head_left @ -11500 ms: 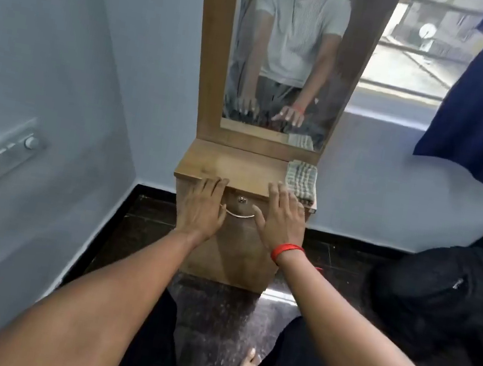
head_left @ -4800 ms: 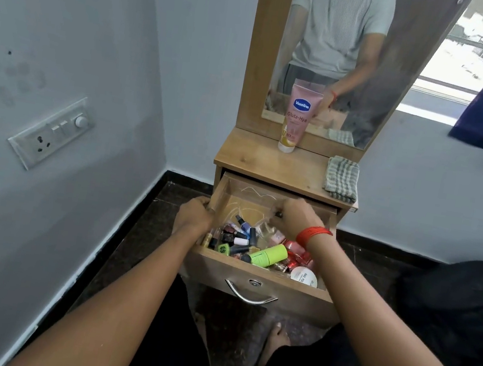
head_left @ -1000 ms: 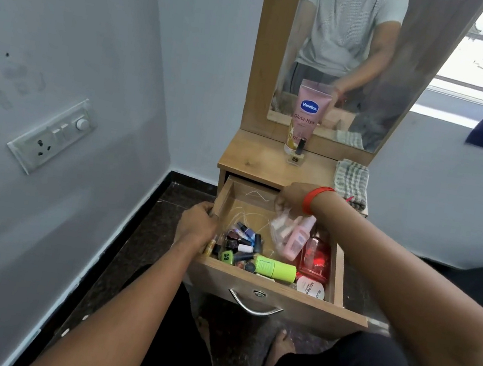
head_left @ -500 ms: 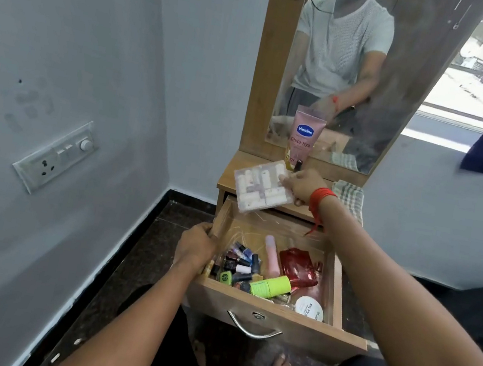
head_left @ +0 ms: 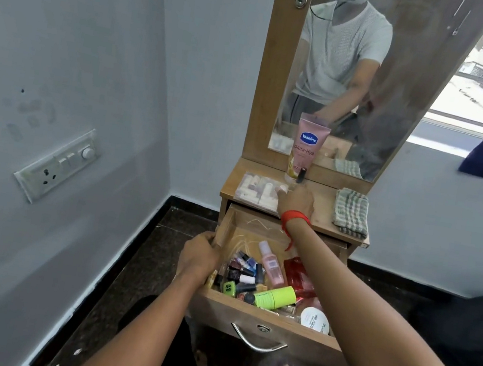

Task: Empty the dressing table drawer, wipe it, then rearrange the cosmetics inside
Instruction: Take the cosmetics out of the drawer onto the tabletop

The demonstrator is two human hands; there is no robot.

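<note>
The wooden drawer [head_left: 262, 320] of the dressing table is pulled out. It holds several nail polish bottles [head_left: 243, 270], a pink spray bottle [head_left: 270, 263], a red pouch [head_left: 298, 275], a green tube [head_left: 276, 297] and a white round tub [head_left: 315, 320]. My left hand [head_left: 198, 256] grips the drawer's left wall. My right hand [head_left: 294, 199] rests its fingers on a clear plastic pack [head_left: 259, 190] lying flat on the tabletop [head_left: 322, 202]. A pink Vaseline tube [head_left: 306, 147] and a small dark bottle [head_left: 301, 175] stand by the mirror.
A folded checked cloth [head_left: 351, 211] lies at the tabletop's right end. The mirror [head_left: 361, 75] rises behind. A wall with a switch plate [head_left: 58, 163] is close on the left. A dark bag [head_left: 465, 322] sits on the floor at the right. My knees are under the drawer.
My right hand has carried the clear pack from above the drawer down onto the tabletop's left part. My left hand stays on the drawer's left wall.
</note>
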